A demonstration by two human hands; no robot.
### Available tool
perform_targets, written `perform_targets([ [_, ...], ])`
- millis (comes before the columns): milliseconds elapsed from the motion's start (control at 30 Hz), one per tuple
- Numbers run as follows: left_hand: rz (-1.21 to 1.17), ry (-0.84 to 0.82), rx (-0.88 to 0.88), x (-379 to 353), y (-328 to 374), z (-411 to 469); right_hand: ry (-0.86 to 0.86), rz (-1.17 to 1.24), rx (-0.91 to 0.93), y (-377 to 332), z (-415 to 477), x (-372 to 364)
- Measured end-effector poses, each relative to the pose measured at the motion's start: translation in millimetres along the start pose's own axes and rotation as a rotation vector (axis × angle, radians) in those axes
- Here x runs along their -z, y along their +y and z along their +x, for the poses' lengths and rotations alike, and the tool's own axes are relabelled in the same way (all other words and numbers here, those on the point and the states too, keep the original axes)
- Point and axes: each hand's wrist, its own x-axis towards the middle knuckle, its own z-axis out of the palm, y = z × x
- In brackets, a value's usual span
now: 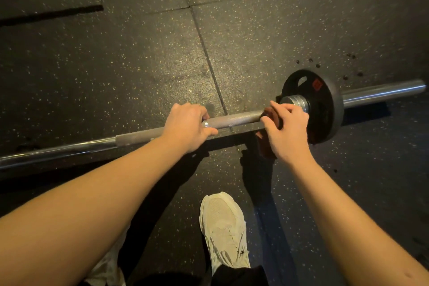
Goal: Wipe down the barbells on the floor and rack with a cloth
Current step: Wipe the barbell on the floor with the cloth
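A steel barbell lies across the rubber floor from lower left to upper right. A black weight plate sits on its right sleeve. My left hand grips the knurled shaft near the middle, thumb under the bar. My right hand holds a dark reddish cloth wrapped round the shaft just left of the collar, next to the plate. Part of the cloth hangs below the bar and is mostly hidden by my hand.
The floor is black speckled rubber tiles with seams running diagonally. My pale sneaker stands just behind the bar. A darker mat edge lies at the far upper left.
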Motion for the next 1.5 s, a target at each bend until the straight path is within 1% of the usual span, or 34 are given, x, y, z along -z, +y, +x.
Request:
perform_targets([
  [67, 0.069, 0.025, -0.008, -2, 3, -4, 0.127, 0.148, -0.131, 12, -15, 0],
  [100, 0.093, 0.031, -0.014, -2, 4, -4, 0.184, 0.186, -0.156, 15, -19, -2],
  [167, 0.119, 0.033, -0.015, 0, 5, -7, 0.280, 0.215, -0.125, 12, -20, -3],
  [233, 0.149, 0.051, -0.021, 1, 6, -10, 0.362, 0.201, -0.050, 4, -14, -6],
  [300, 0.138, 0.090, -0.016, 1, 5, -14, 0.404, 0.194, -0.004, -2, -4, -11],
  [400, 0.069, 0.142, 0.009, 0, 0, -18, 0.439, 0.197, -0.005, -1, 5, -30],
  [467, 0.063, 0.140, 0.015, -2, -2, -19, 0.434, 0.157, -0.019, 3, 7, -40],
  [533, 0.042, 0.129, 0.028, -2, 1, -18, 0.387, 0.112, -0.009, -1, 6, -44],
  [567, 0.034, 0.124, 0.037, -2, 4, -18, 0.350, 0.087, 0.044, -7, 3, -46],
  [667, 0.042, 0.129, 0.055, 1, 7, -18, 0.175, 0.024, 0.325, -29, -16, -58],
  [700, 0.042, 0.128, 0.062, 1, 7, -18, 0.123, 0.018, 0.374, -30, -19, -60],
  [733, 0.037, 0.122, 0.068, 2, 7, -18, 0.118, 0.020, 0.388, -27, -18, -58],
  [767, 0.025, 0.111, 0.076, 2, 6, -19, 0.158, 0.030, 0.359, -20, -15, -54],
  [867, -0.013, 0.091, 0.105, 2, 7, -18, 0.299, 0.114, 0.155, 2, -8, -34],
  [933, -0.023, 0.074, 0.121, 3, 8, -17, 0.309, 0.145, 0.052, 8, -9, -30],
  [1067, -0.028, 0.023, 0.140, 6, 9, -13, 0.390, 0.176, -0.106, 11, -6, -37],
  [1200, -0.057, 0.006, 0.161, 7, 9, -11, 0.421, 0.273, -0.180, 5, -10, -45],
  [1333, -0.066, 0.014, 0.163, 6, 10, -13, 0.424, 0.417, -0.270, -8, -16, -58],
  [1400, -0.063, 0.016, 0.167, 6, 10, -13, 0.372, 0.457, -0.269, -15, -23, -70],
  [1500, -0.067, 0.019, 0.171, 7, 9, -13, 0.275, 0.445, -0.240, -19, -31, -81],
])
